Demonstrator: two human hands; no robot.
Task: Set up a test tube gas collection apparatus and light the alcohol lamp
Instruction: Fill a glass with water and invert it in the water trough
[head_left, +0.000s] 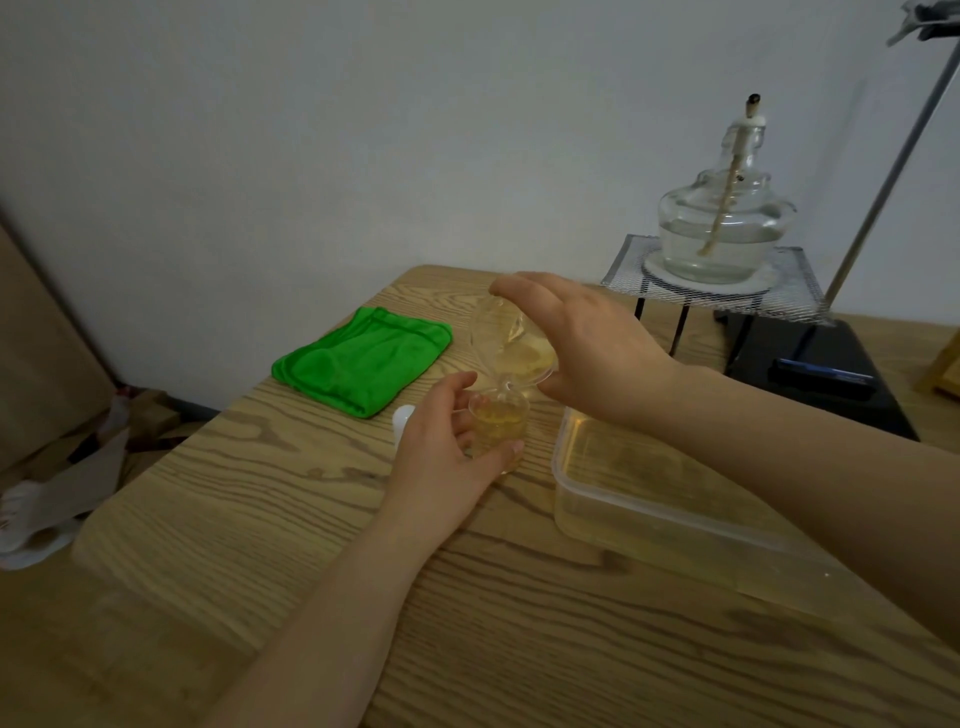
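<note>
From the left, I see a folded green cloth (363, 358), soft and rumpled, lying on the pale wood-grain table (260, 493). Next to it my left hand (447, 436) curls round a small clear cup (496, 428) that stands upright on the table, with yellowish liquid showing inside. Directly above it my right hand (582, 343) grips a larger clear beaker (511, 343), tipped steeply so its lip sits right over the cup's mouth; I judge the pour turns on keeping that lip centred there. Right of the cup, just beside it, sits a shallow clear plastic tub (675, 499) holding water. Behind it, well apart from both hands, the round glass lamp (724, 218) stands unlit on a wire mesh stand (717, 296), its cord wick upright. A slanted metal rod (893, 171) rises at the far right.
</note>
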